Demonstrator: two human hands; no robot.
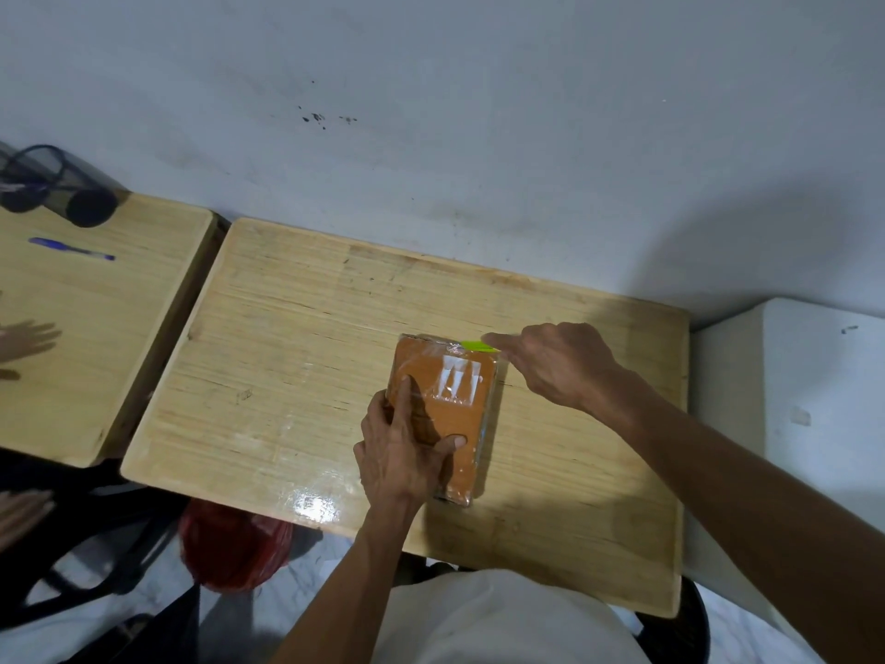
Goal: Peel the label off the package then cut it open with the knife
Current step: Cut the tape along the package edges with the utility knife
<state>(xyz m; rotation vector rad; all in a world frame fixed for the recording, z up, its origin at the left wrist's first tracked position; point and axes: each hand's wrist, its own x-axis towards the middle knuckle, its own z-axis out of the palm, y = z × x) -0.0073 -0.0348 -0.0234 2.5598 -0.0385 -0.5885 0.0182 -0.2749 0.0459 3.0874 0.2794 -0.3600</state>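
Note:
An orange-brown package [457, 419] wrapped in clear film lies on the wooden table [311, 357]. White remnants of a label [460, 381] show on its top. My left hand [407, 448] presses down on the package's near left part, index finger and thumb spread on it. My right hand [555, 366] grips a knife with a green blade [479, 347]. The blade's tip lies on the package's far right corner. The knife's handle is hidden inside my fist.
A second wooden table [91, 337] stands to the left with a blue pen [72, 248] and a dark mesh holder [57, 184]. Another person's hand [26, 340] rests there. A red bag [234, 543] hangs below the table; a white surface [795, 400] lies to the right.

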